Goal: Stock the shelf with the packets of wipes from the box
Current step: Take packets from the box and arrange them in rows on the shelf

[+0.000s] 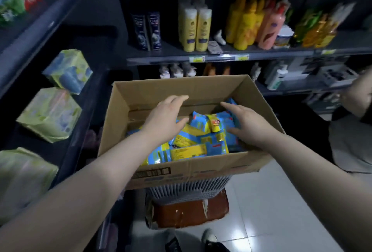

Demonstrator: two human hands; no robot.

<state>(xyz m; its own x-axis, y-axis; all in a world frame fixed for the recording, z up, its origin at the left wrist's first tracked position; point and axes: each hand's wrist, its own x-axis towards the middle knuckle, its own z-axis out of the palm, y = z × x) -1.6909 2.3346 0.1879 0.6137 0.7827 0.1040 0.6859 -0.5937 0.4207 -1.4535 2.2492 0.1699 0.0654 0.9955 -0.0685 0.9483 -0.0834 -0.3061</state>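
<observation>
Packets of wipes [199, 139]: lying heaped inside the box [181, 88], centre frame, partly hiding under both hands.
Left hand [165, 119]: hovering released, fingers straight.
Right hand [248, 124]: hovering released, gripping nothing.
Shelf [78, 129], left edge: showing blurred green packs [50, 113].

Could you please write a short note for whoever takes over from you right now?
Left hand: open, above the packets of wipes, holding nothing.
Right hand: open, at the pile's right side, holding nothing.
Packets: blue-and-yellow pile in the open cardboard box, which sits on a grey basket.
Done: no such packet visible on the shelves.
Left: lift packets out and stock the shelf.
</observation>
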